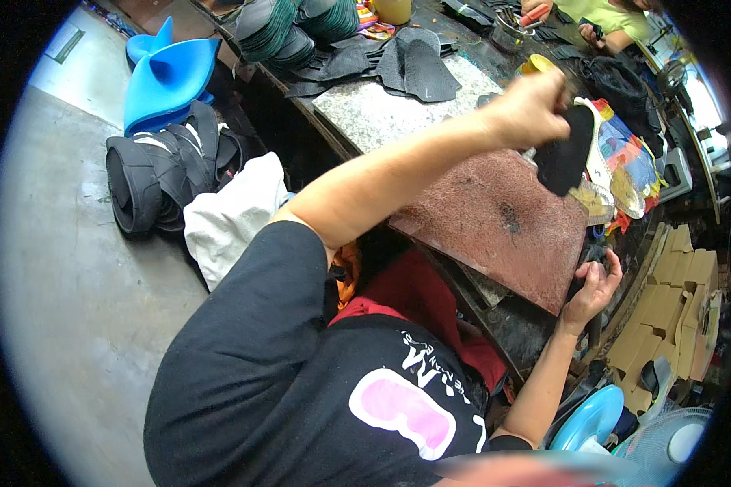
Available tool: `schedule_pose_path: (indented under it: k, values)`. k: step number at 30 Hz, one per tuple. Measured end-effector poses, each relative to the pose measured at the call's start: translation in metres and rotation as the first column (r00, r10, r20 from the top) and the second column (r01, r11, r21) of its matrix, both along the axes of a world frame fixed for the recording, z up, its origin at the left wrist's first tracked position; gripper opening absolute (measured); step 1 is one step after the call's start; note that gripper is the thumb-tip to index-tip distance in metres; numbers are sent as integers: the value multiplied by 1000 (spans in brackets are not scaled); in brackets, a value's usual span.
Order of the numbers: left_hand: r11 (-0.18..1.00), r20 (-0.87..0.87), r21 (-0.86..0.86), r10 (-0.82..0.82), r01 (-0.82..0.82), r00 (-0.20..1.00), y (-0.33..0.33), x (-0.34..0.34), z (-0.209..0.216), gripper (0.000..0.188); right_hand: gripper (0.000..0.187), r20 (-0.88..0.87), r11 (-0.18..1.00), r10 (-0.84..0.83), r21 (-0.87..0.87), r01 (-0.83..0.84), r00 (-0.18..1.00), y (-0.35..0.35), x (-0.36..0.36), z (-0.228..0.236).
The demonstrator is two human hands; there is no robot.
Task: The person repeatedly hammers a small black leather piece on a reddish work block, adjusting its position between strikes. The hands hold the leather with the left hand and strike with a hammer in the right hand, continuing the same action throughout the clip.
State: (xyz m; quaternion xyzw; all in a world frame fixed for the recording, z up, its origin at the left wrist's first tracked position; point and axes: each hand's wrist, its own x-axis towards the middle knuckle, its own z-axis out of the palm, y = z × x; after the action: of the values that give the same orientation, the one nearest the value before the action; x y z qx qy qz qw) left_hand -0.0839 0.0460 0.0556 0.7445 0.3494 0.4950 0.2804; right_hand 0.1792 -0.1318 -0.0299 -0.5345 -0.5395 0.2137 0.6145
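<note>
My left arm reaches across to the right, and its closed hand (532, 114), slightly blurred, grips a black sole-shaped piece (567, 158). The piece hangs at the far right edge of a worn red-brown board (495, 219). Beside the board's near right corner is my right hand (591, 296), palm turned up, fingers loosely curled and apart. Something dark lies close behind those fingers; I cannot make out what. Past the left forearm, several black fabric pieces (422, 69) overlap on a speckled pale slab (374, 118).
Stacks of black pieces (272, 32) stand at the back. Bundled black parts (166, 170), a white cloth (235, 207) and blue foam sheets (166, 77) are at left. Cardboard (662, 308) and a fan (666, 446) sit at right. Another person's hand (597, 36) works across the table.
</note>
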Motion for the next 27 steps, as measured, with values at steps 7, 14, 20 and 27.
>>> schedule_pose_path:
  k: [7,14,20,27]
  values:
    - [711,-608,171,621,-682,495,26,-129,-17,46,36,-6,1000,31,2,-31,999,3,0,0]
    - [779,-371,334,626,-530,686,12,-112,-36,35,32,12,1000,11,-6,-11,1000,4,-2,1]
    - [946,-609,272,310,-175,730,14,-33,-35,40,30,-2,1000,8,-1,-8,1000,3,-1,-1]
    - [934,-681,319,346,-164,645,26,-2,-52,29,28,15,1000,9,13,-9,1000,4,-2,0]
